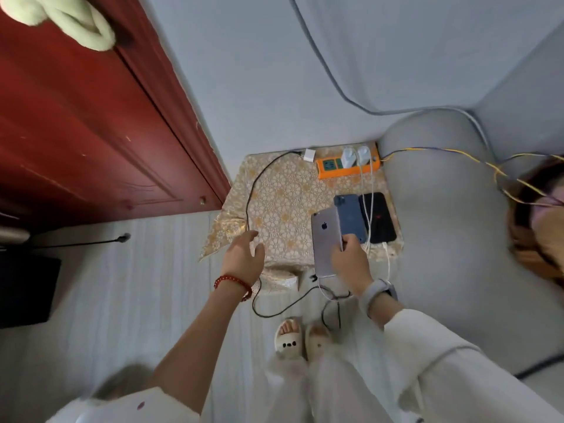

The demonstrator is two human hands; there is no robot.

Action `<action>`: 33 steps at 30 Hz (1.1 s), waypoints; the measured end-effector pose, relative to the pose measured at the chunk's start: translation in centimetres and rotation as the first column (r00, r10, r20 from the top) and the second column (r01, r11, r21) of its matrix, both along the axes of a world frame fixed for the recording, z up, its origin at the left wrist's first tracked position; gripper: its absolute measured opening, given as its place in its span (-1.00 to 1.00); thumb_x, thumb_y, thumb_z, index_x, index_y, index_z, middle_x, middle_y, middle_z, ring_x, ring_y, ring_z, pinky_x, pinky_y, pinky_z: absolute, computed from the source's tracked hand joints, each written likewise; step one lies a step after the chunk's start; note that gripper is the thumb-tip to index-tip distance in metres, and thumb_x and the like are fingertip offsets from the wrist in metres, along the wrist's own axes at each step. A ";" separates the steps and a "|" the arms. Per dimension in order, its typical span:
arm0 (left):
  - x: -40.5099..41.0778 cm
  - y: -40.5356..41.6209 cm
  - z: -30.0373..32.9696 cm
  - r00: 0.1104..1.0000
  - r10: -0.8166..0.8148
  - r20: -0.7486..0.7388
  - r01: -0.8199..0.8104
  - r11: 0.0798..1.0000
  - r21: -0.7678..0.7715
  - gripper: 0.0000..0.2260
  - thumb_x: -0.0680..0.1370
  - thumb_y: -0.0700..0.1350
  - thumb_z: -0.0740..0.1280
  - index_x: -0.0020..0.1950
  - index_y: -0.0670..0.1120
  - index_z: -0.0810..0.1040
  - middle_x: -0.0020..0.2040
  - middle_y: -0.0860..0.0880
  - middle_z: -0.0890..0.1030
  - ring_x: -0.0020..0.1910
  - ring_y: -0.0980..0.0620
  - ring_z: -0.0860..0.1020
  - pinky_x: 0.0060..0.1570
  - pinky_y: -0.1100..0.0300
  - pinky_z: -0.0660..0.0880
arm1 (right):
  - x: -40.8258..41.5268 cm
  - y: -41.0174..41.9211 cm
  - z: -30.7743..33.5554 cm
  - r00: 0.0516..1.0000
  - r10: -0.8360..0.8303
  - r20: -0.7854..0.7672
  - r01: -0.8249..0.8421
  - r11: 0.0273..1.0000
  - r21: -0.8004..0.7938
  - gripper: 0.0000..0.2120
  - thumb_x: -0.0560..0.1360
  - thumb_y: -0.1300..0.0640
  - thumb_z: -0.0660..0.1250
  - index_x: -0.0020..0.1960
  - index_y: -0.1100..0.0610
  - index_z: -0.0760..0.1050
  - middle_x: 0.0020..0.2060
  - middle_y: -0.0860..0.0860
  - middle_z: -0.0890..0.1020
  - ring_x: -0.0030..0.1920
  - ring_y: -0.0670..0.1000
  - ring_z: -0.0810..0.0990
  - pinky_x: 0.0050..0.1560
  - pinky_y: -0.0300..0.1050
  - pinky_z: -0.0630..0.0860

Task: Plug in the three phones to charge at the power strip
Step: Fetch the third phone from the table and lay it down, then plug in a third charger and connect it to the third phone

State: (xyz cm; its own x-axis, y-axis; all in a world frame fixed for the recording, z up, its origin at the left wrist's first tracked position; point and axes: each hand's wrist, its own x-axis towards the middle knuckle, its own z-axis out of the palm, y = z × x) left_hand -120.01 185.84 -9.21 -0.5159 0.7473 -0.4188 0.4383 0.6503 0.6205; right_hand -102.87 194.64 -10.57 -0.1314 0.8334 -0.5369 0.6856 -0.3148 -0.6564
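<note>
Glossy black phone (pixel 377 216), orange plastic strip (pixel 348 168)

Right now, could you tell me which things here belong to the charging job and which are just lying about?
Job: silver phone in right hand; blue phone; black phone; power strip; black cable.
Lying about: red door; slippers.

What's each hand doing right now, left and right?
Left hand: open, fingers relaxed, holding nothing, next to the black cable.
Right hand: gripping the silver phone by its lower edge.
</note>
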 end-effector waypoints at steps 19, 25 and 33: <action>-6.5 15.3 -20.2 0.965 0.178 -0.194 -0.214 0.960 -0.183 -0.38 0.47 -0.09 0.34 0.42 -0.07 0.10 0.35 -0.25 0.26 0.28 -0.27 0.34 0.23 -0.21 0.35 | -2.6 11.3 -15.4 0.877 0.350 0.328 -0.388 0.920 0.058 -0.77 0.53 0.17 0.10 0.11 0.21 0.43 0.08 0.15 0.48 0.06 0.18 0.50 -0.02 0.09 0.52; -7.7 14.0 -19.7 0.945 0.104 -0.311 -0.161 0.974 -0.160 -0.72 0.57 -0.11 0.16 0.26 -0.15 0.38 0.13 -0.29 0.48 0.08 -0.28 0.47 0.10 -0.16 0.44 | -5.2 15.1 -13.9 0.803 0.526 0.280 -0.570 0.816 0.100 -0.69 0.54 0.17 0.07 0.28 0.13 0.31 0.21 0.11 0.45 0.14 0.12 0.47 -0.01 0.02 0.48; -4.9 10.4 -13.1 0.985 -0.053 -0.167 0.106 0.939 0.326 -0.72 0.51 -0.13 0.21 0.09 -0.25 0.56 -0.17 -0.16 0.56 -0.26 0.12 0.47 -0.24 0.24 0.48 | -9.7 19.1 -12.8 0.502 0.784 0.365 -0.864 0.437 0.250 -0.23 0.45 0.12 0.33 0.47 -0.02 -0.09 0.49 0.15 0.03 0.48 0.19 0.01 0.43 0.23 0.06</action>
